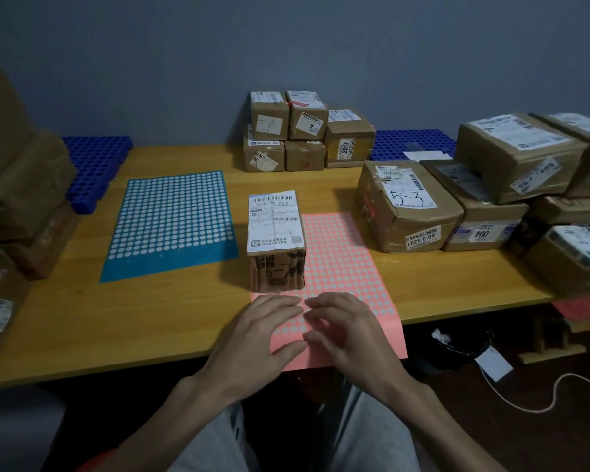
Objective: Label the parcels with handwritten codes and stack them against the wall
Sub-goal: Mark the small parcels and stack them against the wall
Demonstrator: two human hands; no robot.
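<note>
While both hands rest at the near edge of the counter (82,318), the small parcel (276,233) stands just beyond their fingertips. It sits on the left part of the pink sticker sheet (341,253), with a printed shipping label across its top and a handwritten mark on its near face (too dim to read for sure). It's a taped cardboard box, crumpled at the corners. I'd judge it light and fairly stiff, the tape maybe a touch slick, so grip it by the two long sides. The left hand (263,335) lies flat on the sheet, fingers spread, gripping nothing. The right hand (346,335) is beside it, fingers lightly bent, tips touching the dots, holding nothing I can make out. Behind, a stack of small boxes (307,131) sits against the wall (286,46). More parcels (406,206) crowd the right, and a blue sticker sheet (174,216) lies to the left.
</note>
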